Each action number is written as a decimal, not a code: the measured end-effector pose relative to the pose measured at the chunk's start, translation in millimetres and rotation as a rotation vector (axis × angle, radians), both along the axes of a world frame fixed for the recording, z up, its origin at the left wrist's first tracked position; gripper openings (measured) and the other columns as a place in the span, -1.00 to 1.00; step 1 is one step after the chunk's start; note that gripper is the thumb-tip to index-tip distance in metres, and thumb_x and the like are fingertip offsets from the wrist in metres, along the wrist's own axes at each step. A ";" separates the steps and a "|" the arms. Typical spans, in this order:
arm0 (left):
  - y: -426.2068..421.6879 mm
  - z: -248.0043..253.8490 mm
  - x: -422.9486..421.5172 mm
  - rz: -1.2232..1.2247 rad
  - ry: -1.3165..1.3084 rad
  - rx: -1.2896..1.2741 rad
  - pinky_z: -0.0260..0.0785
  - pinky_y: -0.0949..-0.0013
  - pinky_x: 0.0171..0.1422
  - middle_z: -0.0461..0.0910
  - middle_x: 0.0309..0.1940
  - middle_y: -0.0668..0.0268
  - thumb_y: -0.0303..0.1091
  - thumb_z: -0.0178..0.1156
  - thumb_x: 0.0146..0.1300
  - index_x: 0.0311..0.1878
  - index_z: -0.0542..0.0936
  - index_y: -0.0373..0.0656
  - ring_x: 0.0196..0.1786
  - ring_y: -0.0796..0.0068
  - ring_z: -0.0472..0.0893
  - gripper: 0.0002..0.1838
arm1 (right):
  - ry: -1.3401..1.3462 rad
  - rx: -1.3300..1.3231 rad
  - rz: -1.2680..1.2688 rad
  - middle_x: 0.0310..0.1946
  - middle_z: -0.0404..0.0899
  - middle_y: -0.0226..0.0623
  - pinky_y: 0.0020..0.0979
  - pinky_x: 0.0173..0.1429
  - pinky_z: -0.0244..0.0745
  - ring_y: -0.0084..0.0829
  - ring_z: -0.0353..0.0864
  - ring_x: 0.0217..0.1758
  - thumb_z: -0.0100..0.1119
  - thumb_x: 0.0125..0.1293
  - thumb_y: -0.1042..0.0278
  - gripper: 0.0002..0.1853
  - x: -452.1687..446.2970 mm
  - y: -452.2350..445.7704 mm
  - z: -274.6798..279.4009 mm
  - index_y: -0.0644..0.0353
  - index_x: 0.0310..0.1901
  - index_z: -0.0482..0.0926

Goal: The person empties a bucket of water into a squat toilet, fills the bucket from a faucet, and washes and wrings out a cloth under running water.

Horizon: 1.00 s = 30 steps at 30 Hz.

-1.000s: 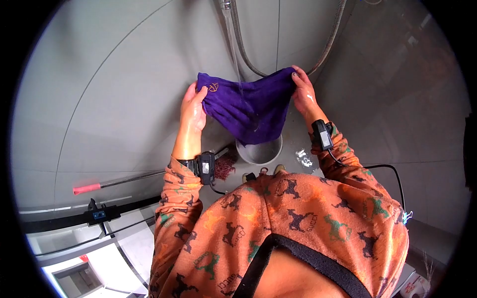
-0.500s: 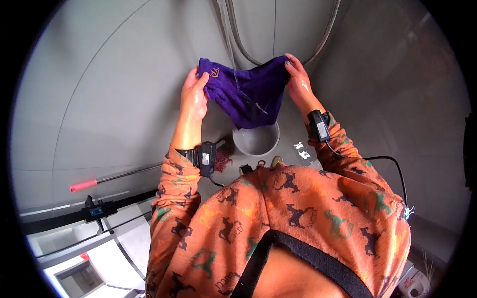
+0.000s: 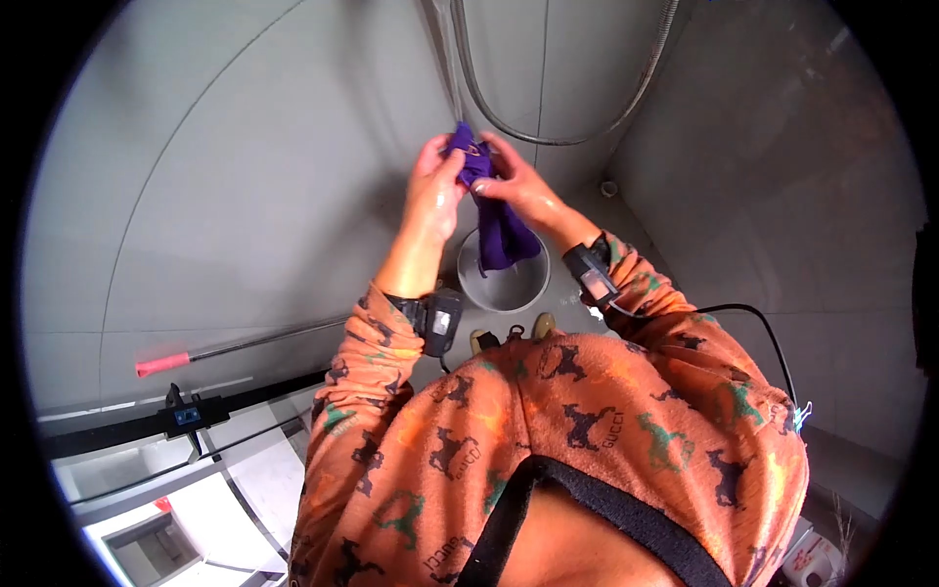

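Note:
A wet purple cloth (image 3: 504, 235) with a small gold emblem is bunched narrow at its top and hangs down in front of a pale bucket (image 3: 489, 292). My left hand (image 3: 435, 181) grips the gathered upper part between thumb and fingers. From the other side my right hand (image 3: 523, 186) has its thumb and fingers around the same bunch; some fingertips are hidden behind the cloth. A thin stream of water (image 3: 451, 68) falls from above onto the top of the cloth.
A flexible metal hose (image 3: 548, 140) loops against the grey wall behind my hands. A pole with a pink handle (image 3: 164, 364) lies to the left. My shoes (image 3: 544, 325) stand by the bucket. A floor drain (image 3: 608, 189) is at right. A black cable (image 3: 763, 313) runs from my right wrist.
The cloth was spread wide between both hands; now it is gathered together. My hands have come close to each other, and the water now meets the cloth's bunched top.

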<state>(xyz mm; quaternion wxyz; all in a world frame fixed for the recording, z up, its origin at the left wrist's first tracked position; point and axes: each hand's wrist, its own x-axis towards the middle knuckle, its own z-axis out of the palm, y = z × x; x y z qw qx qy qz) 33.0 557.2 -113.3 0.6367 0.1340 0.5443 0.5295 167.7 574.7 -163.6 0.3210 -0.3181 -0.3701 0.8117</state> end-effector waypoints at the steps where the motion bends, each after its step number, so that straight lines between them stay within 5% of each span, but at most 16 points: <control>1: -0.4 -13.7 -0.1 -0.085 0.102 0.085 0.33 0.43 -0.07 0.44 -0.12 0.32 -0.44 -0.04 0.22 0.03 0.32 -0.20 -0.10 0.52 0.45 -0.70 | -0.006 0.032 0.014 0.10 0.24 -0.18 -0.45 0.20 0.15 -0.42 0.25 0.12 0.33 -0.08 0.42 -0.10 -6.3 0.7 5.8 0.18 0.27 -0.04; 5: -7.1 1.9 -8.0 -0.324 0.239 0.112 0.23 0.50 -0.04 0.43 -0.12 0.35 -0.41 0.01 0.21 -0.02 0.40 -0.15 -0.10 0.61 0.41 -0.74 | -0.138 0.071 0.000 -0.06 0.41 -0.23 -0.48 0.04 0.32 -0.49 0.39 -0.06 0.27 -0.04 0.50 -0.31 -11.3 14.6 -9.8 0.24 0.17 0.19; 8: -20.3 -7.0 -6.4 0.061 0.085 -0.062 0.20 0.41 0.00 0.41 -0.07 0.37 -0.36 0.04 0.20 0.01 0.38 -0.05 -0.04 0.57 0.38 -0.72 | -0.232 0.056 0.101 -0.30 0.53 -0.37 -0.51 -0.14 0.39 -0.58 0.45 -0.28 0.14 0.05 0.52 -0.72 -24.3 12.0 -0.3 0.29 -0.14 0.47; 10: -15.9 -13.8 -1.8 0.394 0.117 -0.125 0.22 0.41 -0.05 0.39 -0.06 0.36 -0.31 0.09 0.18 0.15 0.23 -0.07 -0.10 0.57 0.39 -0.53 | -0.196 0.103 -0.035 -0.31 0.53 -0.38 -0.51 -0.15 0.39 -0.59 0.44 -0.28 0.12 0.06 0.51 -0.72 -38.5 8.0 1.3 0.28 -0.14 0.47; 12: -18.6 -23.1 -10.2 0.417 0.196 -0.179 0.22 0.33 0.02 0.36 -0.04 0.32 -0.11 0.12 0.13 0.18 0.14 -0.07 -0.03 0.46 0.38 -0.40 | -0.207 0.131 -0.084 -0.33 0.52 -0.41 -0.50 -0.15 0.39 -0.61 0.44 -0.28 0.12 0.08 0.48 -0.74 -43.3 13.4 10.3 0.27 -0.15 0.48; 15: -12.6 4.8 -11.7 0.382 -0.297 -0.955 0.14 -0.05 0.15 0.22 0.05 0.20 0.02 0.08 0.12 0.08 0.24 -0.03 -0.02 0.17 0.36 -0.47 | -0.159 -0.034 0.105 -0.33 0.52 -0.46 -0.53 -0.15 0.36 -0.65 0.42 -0.27 0.17 0.11 0.33 -0.76 -37.0 11.8 60.9 0.23 -0.20 0.49; 16: -31.1 -31.4 -25.0 0.103 -0.314 -0.590 0.19 0.07 0.12 0.35 -0.07 0.18 0.15 0.01 0.10 0.04 0.31 -0.12 -0.02 0.22 0.40 -0.41 | -0.183 -0.070 0.296 -0.34 0.53 -0.43 -0.53 -0.15 0.34 -0.59 0.46 -0.26 0.20 0.09 0.22 -0.71 -37.9 5.2 75.7 0.21 -0.21 0.49; 17: -49.5 -67.8 -38.4 -0.077 -0.321 -0.195 0.25 0.20 0.10 0.49 -0.19 0.15 0.27 -0.06 0.07 0.00 0.38 -0.21 -0.01 0.27 0.44 -0.30 | -0.305 0.266 0.159 -0.38 0.54 -0.37 -0.52 -0.17 0.34 -0.48 0.50 -0.27 0.21 0.06 0.19 -0.70 -45.8 -18.3 77.9 0.20 -0.24 0.50; 19: -52.0 -68.5 -36.8 -0.106 -0.858 -0.115 0.27 0.21 0.11 0.44 -0.16 0.21 -0.02 0.02 0.15 0.07 0.26 -0.13 -0.09 0.28 0.45 -0.49 | -0.406 0.825 -0.018 -0.47 0.55 -0.12 -0.40 -0.25 0.42 -0.10 0.56 -0.30 0.19 0.00 0.15 -0.70 -56.1 -30.5 80.5 0.21 -0.32 0.54; 20: -48.2 -70.7 -32.7 -0.122 -1.034 -0.096 0.27 0.21 0.11 0.43 -0.14 0.23 -0.11 0.05 0.18 0.10 0.22 -0.11 -0.12 0.29 0.46 -0.52 | -0.407 0.824 -0.019 -0.47 0.55 -0.12 -0.40 -0.25 0.42 -0.10 0.56 -0.30 0.19 0.00 0.15 -0.70 -58.1 -18.9 63.0 0.21 -0.32 0.54; 22: -24.2 -77.5 3.9 0.168 -0.507 -0.232 0.34 0.37 -0.01 0.49 -0.20 0.24 0.02 -0.07 0.24 -0.07 0.43 -0.19 -0.12 0.43 0.49 -0.55 | -1.094 0.446 0.082 -0.49 0.54 0.01 -0.24 -0.30 0.48 -0.01 0.55 -0.35 0.14 -0.02 0.17 -0.70 -64.1 20.0 7.7 0.26 -0.38 0.55; 24: -3.4 -50.6 22.8 0.260 -0.302 -0.280 0.35 0.37 0.01 0.48 -0.17 0.28 -0.16 0.10 0.17 -0.08 0.41 -0.29 -0.10 0.47 0.49 -0.60 | -1.030 0.333 0.072 -0.49 0.50 0.12 -0.13 -0.21 0.43 0.06 0.51 -0.36 0.07 -0.01 0.16 -0.66 -43.9 47.5 3.2 0.34 -0.39 0.52; 26: -1.7 -90.6 8.6 0.299 -0.379 -0.278 0.37 0.30 -0.02 0.49 -0.17 0.24 -0.08 0.02 0.21 -0.06 0.42 -0.26 -0.11 0.41 0.50 -0.58 | -1.040 0.472 0.091 -0.46 0.48 0.19 -0.13 -0.16 0.41 0.09 0.49 -0.32 0.06 -0.01 0.13 -0.62 -48.3 41.6 33.2 0.39 -0.41 0.49; 27: 2.8 -13.7 11.6 0.313 -0.451 -0.253 0.38 0.24 -0.06 0.51 -0.20 0.22 0.00 -0.11 0.24 -0.09 0.44 -0.19 -0.16 0.33 0.52 -0.57 | -1.008 0.450 0.091 -0.45 0.48 0.19 -0.12 -0.15 0.40 0.10 0.49 -0.30 0.06 -0.01 0.13 -0.62 -50.3 27.6 48.5 0.37 -0.39 0.50; 30: -7.1 -53.1 -2.7 0.193 -0.346 -0.326 0.40 0.21 -0.12 0.52 -0.26 0.23 0.00 -0.19 0.27 -0.11 0.45 -0.16 -0.23 0.32 0.54 -0.57 | -0.933 0.251 -0.029 -0.37 0.48 0.19 -0.16 -0.09 0.38 0.09 0.48 -0.20 0.07 0.00 0.15 -0.61 -47.5 8.2 41.0 0.32 -0.25 0.49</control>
